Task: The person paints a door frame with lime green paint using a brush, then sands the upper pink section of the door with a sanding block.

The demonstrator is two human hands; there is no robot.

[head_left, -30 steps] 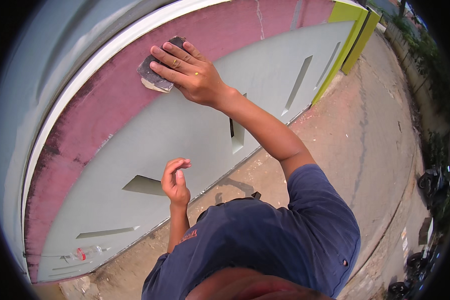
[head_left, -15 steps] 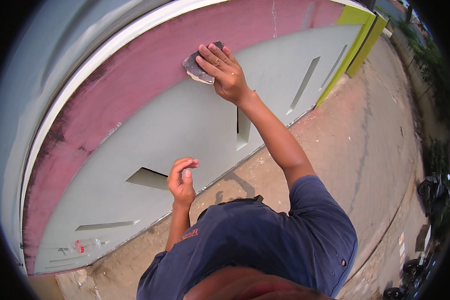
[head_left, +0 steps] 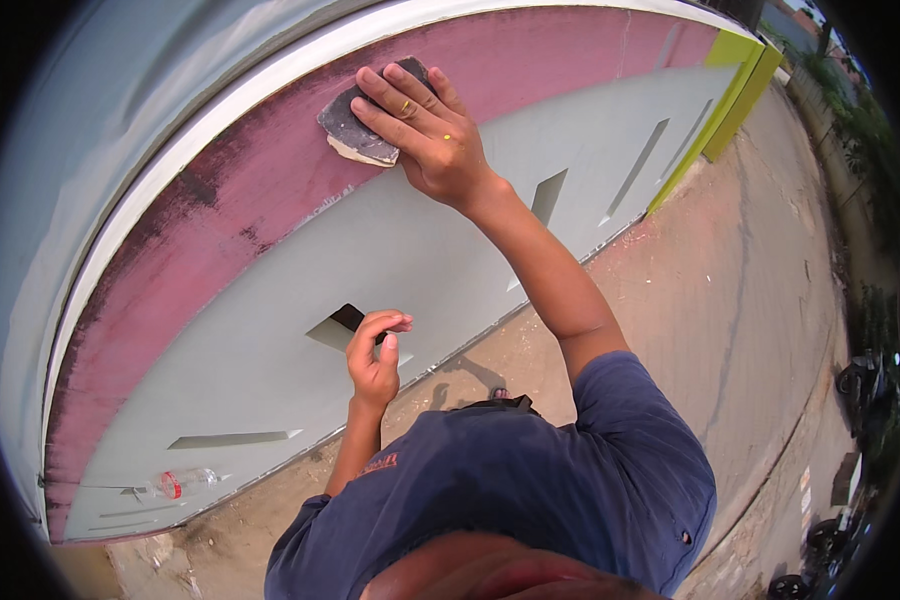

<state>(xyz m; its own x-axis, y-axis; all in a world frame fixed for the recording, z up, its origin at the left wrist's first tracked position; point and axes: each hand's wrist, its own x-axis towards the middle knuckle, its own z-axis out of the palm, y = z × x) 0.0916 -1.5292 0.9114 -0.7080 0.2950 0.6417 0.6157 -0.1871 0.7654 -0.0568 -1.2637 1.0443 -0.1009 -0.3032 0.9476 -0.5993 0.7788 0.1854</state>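
My right hand [head_left: 432,140] presses a folded sheet of dark grey sandpaper [head_left: 355,128] flat against the pink band [head_left: 260,185] along the top of a wall. Its fingers lie over the sheet, and a pale, ragged edge shows on the near side. Dark scuffs and worn patches mark the pink paint left of the sheet. My left hand [head_left: 373,362] hangs in the air before the pale grey wall face [head_left: 270,320], next to a slot opening. Its fingers are bent, the thumb stands apart, and nothing is in it.
A clear plastic bottle with a red band [head_left: 185,483] is by the wall at lower left. Slots [head_left: 235,440] cut the wall face. Yellow-green posts [head_left: 735,105] end the wall at far right. A concrete path [head_left: 680,330] runs alongside, with parked motorbikes [head_left: 825,540] at its right.
My right hand has slid left along the pink band with the sandpaper. My left hand keeps its bent pose, and the wall's slots now appear further right in view.
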